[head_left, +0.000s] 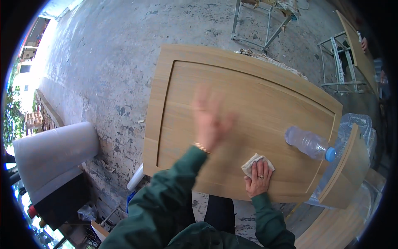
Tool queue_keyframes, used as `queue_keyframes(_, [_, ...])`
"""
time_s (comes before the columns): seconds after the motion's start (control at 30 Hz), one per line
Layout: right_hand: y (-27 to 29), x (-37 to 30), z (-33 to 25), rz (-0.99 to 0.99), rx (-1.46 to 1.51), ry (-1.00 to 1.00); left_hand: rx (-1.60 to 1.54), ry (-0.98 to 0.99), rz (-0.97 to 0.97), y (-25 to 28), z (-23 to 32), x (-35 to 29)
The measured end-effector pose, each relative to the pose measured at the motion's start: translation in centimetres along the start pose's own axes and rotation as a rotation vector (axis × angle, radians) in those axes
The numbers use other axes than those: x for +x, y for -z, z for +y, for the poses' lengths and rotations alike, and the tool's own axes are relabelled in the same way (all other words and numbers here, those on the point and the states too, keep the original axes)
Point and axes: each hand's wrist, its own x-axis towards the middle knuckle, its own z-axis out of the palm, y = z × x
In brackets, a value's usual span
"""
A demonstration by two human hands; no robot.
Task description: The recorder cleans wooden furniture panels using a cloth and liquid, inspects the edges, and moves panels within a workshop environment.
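A large light wood panel (232, 103) with a dark groove framing its middle lies flat in front of me. Above its left half is my left hand (210, 120), smeared by motion, its fingers stretched out and thumb apart, with nothing in it. Near the panel's front edge my right hand (259, 178) presses a folded cream cloth (253, 162) against the wood, fingers over it. To the right of that hand, a clear plastic bottle (306, 143) with a blue cap lies on its side on the panel.
A big roll of bubble wrap (58, 145) stands at the left. Wood boards (344, 170) and crumpled bubble wrap (352, 124) are at the right. Beyond, on the worn floor, stand metal stands (265, 29). Another person's hand (364, 45) holds a board (352, 45) far right.
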Motion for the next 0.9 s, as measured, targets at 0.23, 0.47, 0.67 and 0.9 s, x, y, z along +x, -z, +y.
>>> queue_keyframes(0.23, [1.6, 9.3, -4.3, 0.139, -0.092, -0.151, 0.180, 0.481, -0.260, 11.8, -19.3, -1.0])
queue_keyframes(0.47, [-1.3, 25.5, -15.0, 0.303, 0.116, -0.010, -0.467, 0.737, -0.317, 10.4, -18.5, -1.4])
queue_keyframes(0.67, [-1.5, 22.2, -16.8, 0.099, 0.041, 0.090, -0.569, 0.765, -0.321, 11.2, -18.6, -1.4])
queue_keyframes(0.9, [1.1, 25.3, -1.2, 0.440, -0.278, -0.883, -0.414, 0.696, -0.316, 10.4, -18.2, -1.3])
